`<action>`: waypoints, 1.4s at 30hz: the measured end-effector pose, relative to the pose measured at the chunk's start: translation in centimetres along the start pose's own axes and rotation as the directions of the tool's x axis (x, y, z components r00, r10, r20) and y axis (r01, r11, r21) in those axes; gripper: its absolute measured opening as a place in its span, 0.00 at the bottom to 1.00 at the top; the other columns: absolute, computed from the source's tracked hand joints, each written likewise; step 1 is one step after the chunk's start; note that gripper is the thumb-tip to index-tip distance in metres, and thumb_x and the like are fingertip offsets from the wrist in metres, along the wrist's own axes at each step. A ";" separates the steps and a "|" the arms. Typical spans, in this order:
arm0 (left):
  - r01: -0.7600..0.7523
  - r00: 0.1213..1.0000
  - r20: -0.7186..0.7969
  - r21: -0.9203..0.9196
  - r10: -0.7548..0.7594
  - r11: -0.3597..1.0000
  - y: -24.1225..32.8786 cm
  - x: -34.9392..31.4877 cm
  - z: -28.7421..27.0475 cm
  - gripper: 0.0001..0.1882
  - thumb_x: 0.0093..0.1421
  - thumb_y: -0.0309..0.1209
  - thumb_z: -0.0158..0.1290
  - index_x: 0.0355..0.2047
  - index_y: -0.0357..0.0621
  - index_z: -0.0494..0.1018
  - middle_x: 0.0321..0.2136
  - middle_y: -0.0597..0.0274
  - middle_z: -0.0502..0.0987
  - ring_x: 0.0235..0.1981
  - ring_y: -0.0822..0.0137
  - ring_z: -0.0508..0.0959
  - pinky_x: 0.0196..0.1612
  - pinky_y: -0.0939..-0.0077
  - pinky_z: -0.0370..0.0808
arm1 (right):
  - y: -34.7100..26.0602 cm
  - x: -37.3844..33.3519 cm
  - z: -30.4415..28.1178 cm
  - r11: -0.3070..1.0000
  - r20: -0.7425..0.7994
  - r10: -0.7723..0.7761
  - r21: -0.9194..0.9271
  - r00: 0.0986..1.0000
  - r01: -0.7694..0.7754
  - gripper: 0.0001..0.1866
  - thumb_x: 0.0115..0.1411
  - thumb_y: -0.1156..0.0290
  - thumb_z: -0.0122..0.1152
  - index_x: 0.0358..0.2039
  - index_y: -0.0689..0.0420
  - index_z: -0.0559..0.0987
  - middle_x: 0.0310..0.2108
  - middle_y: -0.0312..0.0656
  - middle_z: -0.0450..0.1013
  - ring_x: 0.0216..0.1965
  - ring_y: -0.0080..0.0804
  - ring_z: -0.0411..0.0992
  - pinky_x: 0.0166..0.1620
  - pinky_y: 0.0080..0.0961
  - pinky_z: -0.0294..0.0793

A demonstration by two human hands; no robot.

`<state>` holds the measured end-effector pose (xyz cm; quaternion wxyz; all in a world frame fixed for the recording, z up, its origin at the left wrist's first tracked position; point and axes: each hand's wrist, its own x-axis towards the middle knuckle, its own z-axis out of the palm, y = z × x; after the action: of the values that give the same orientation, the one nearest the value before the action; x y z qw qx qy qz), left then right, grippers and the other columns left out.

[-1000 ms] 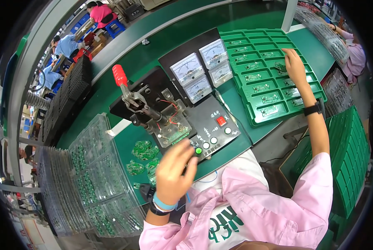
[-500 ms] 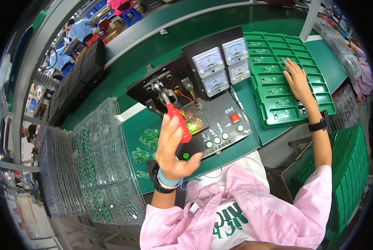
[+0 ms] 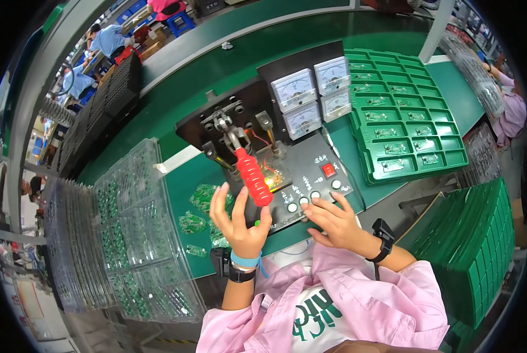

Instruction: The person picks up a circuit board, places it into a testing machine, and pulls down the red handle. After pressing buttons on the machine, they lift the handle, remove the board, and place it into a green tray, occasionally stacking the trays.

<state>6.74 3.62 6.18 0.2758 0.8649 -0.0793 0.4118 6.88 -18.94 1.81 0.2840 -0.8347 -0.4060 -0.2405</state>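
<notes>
My left hand [image 3: 240, 228] has its fingers spread beside the lower end of a red ribbed lever handle [image 3: 254, 176], gripping nothing. The handle belongs to a toggle clamp [image 3: 225, 125] on a black test fixture [image 3: 301, 170]. Under the clamp, a circuit board [image 3: 273, 178] glows yellow-green, partly hidden by the handle. My right hand [image 3: 338, 226] rests its outstretched fingertips at the white round buttons [image 3: 304, 201] along the fixture's front; whether one is pressed cannot be told. A red rocker switch [image 3: 328, 170] sits above them. Analog meters [image 3: 294, 89] stand at the back.
Right of the fixture, a green compartment tray [image 3: 387, 132] holds several small circuit boards. Loose boards [image 3: 193, 222] lie left of the fixture, beside stacked clear trays [image 3: 137, 235] of boards. More green trays [image 3: 469, 253] stand lower right. Co-workers [image 3: 107, 41] sit far left.
My right hand has come from the green tray at the right to the fixture's front buttons. My left hand has dropped lower, off the red handle. The handle stays down.
</notes>
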 end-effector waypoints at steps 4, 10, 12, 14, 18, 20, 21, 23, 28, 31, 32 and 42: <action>0.008 0.991 -0.130 0.057 0.000 0.998 0.5 0.3 0.0 0.27 0.45 0.33 0.66 0.48 0.47 0.74 0.57 0.46 0.66 0.60 0.40 0.61 0.59 0.47 0.61 | -0.3 1.3 -0.7 0.995 -0.030 0.051 0.082 0.998 -0.049 0.26 0.51 0.68 0.65 0.51 0.57 0.73 0.48 0.37 0.75 0.48 0.32 0.73 0.56 0.42 0.61; 0.002 0.986 0.163 0.167 -0.030 0.986 0.3 0.5 -0.3 0.32 0.43 0.38 0.69 0.50 0.50 0.73 0.64 0.40 0.54 0.64 0.37 0.55 0.61 0.42 0.57 | 0.4 2.4 -1.2 0.997 -0.006 0.031 0.068 1.000 -0.030 0.21 0.50 0.70 0.65 0.46 0.56 0.76 0.46 0.37 0.76 0.45 0.34 0.74 0.48 0.39 0.68; 0.006 0.986 0.162 0.165 -0.033 0.986 0.4 0.6 -0.3 0.33 0.42 0.38 0.70 0.50 0.50 0.73 0.65 0.39 0.52 0.64 0.37 0.54 0.61 0.41 0.56 | 0.7 4.2 -1.9 0.991 0.081 0.030 0.126 0.996 -0.040 0.20 0.48 0.71 0.66 0.44 0.56 0.79 0.43 0.37 0.78 0.41 0.36 0.76 0.43 0.36 0.71; 0.042 0.997 0.063 0.133 -0.050 0.990 0.5 0.4 -0.2 0.33 0.43 0.38 0.69 0.51 0.49 0.72 0.65 0.40 0.51 0.64 0.37 0.53 0.61 0.41 0.55 | -0.5 9.5 -3.2 0.959 0.021 -0.008 0.283 1.000 0.002 0.19 0.47 0.71 0.67 0.42 0.54 0.80 0.41 0.36 0.79 0.38 0.36 0.77 0.40 0.33 0.73; 0.137 0.990 -0.052 0.050 -0.135 0.989 0.7 0.4 -1.0 0.31 0.46 0.38 0.67 0.51 0.48 0.72 0.65 0.41 0.52 0.65 0.37 0.51 0.62 0.43 0.55 | -2.3 19.1 -5.8 0.848 -0.347 -0.458 0.107 0.819 0.519 0.20 0.49 0.71 0.67 0.45 0.53 0.79 0.43 0.37 0.78 0.44 0.36 0.76 0.54 0.38 0.69; 0.189 0.979 -0.081 0.032 -0.185 0.982 0.5 0.1 -1.9 0.30 0.48 0.37 0.66 0.51 0.48 0.72 0.65 0.41 0.52 0.65 0.37 0.51 0.62 0.44 0.55 | -0.8 23.0 -5.2 0.871 -0.409 -0.404 0.104 0.819 0.481 0.22 0.50 0.72 0.66 0.48 0.52 0.77 0.45 0.38 0.77 0.45 0.37 0.75 0.56 0.40 0.67; 0.208 0.978 -0.033 0.107 -0.205 0.972 0.4 0.4 -2.5 0.27 0.50 0.36 0.64 0.50 0.48 0.72 0.64 0.42 0.55 0.64 0.39 0.53 0.61 0.45 0.56 | 0.2 24.6 -5.1 0.901 -0.408 -0.302 0.173 0.862 0.397 0.23 0.50 0.72 0.64 0.50 0.52 0.75 0.46 0.39 0.76 0.44 0.37 0.75 0.57 0.41 0.66; 0.248 0.961 0.048 0.276 -0.271 0.929 -0.8 0.9 -3.9 0.21 0.54 0.33 0.61 0.49 0.47 0.73 0.61 0.44 0.59 0.63 0.42 0.58 0.60 0.46 0.57 | 0.9 26.8 -3.6 0.915 -0.373 -0.098 0.331 0.923 0.230 0.26 0.52 0.72 0.62 0.54 0.52 0.72 0.48 0.41 0.75 0.43 0.37 0.75 0.57 0.44 0.64; 0.331 0.864 0.256 0.361 -0.434 0.872 -6.8 -1.3 -7.6 0.12 0.56 0.26 0.57 0.42 0.43 0.76 0.56 0.51 0.68 0.57 0.48 0.66 0.57 0.55 0.64 | 0.7 18.4 -3.8 0.832 -0.382 -0.457 0.136 0.803 0.538 0.17 0.50 0.70 0.63 0.41 0.61 0.76 0.26 0.41 0.74 0.26 0.38 0.73 0.30 0.31 0.71; 0.069 0.907 0.368 0.351 -0.205 0.934 -7.7 -0.4 -6.8 0.09 0.56 0.24 0.57 0.38 0.42 0.77 0.50 0.54 0.73 0.51 0.51 0.72 0.54 0.57 0.67 | 0.4 13.2 -2.7 0.860 0.093 -0.508 0.102 0.856 0.499 0.18 0.49 0.73 0.59 0.42 0.61 0.77 0.15 0.30 0.69 0.14 0.27 0.68 0.19 0.26 0.66; 0.069 0.906 0.369 0.352 -0.207 0.933 -8.1 -0.6 -6.6 0.09 0.56 0.24 0.57 0.38 0.42 0.77 0.50 0.54 0.73 0.51 0.51 0.72 0.54 0.57 0.67 | 0.6 12.8 -1.9 0.860 0.093 -0.508 0.104 0.857 0.499 0.18 0.49 0.73 0.59 0.42 0.61 0.77 0.15 0.30 0.69 0.14 0.27 0.68 0.19 0.26 0.66; 0.076 0.941 0.317 0.141 -0.117 0.987 -6.2 0.0 -6.5 0.12 0.53 0.22 0.56 0.39 0.41 0.77 0.36 0.58 0.80 0.39 0.55 0.80 0.41 0.63 0.77 | 0.1 13.0 -0.4 0.870 0.485 -0.267 -0.249 0.833 0.425 0.10 0.50 0.75 0.56 0.34 0.63 0.76 0.15 0.35 0.70 0.14 0.29 0.71 0.17 0.28 0.68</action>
<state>4.64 12.31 6.88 0.2234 0.9394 -0.0548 0.2542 14.12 -12.24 10.29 -0.0147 -0.8145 -0.5565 -0.1637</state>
